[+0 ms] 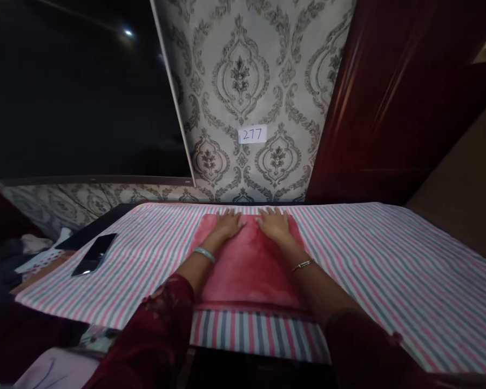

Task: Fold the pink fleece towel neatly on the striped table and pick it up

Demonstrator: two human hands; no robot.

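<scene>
Grip flat: our left hand (227, 224) and right hand (274, 222) press open-palmed on the towel's (247, 267) far edge, grasping nothing.
Towel lies mid-sheet (389, 270); we judge pushing could bunch its fold or drag the sheet.

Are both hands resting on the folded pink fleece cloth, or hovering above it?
Touching. The head view shows the left hand and right hand lying palm-down, flat on the folded pink fleece cloth, with no gap visible.

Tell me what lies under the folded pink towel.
The pink towel lies on a striped cloth that shows all around it. The left hand and right hand press flat on its far edge. Whatever is beneath the cloth is covered.
</scene>
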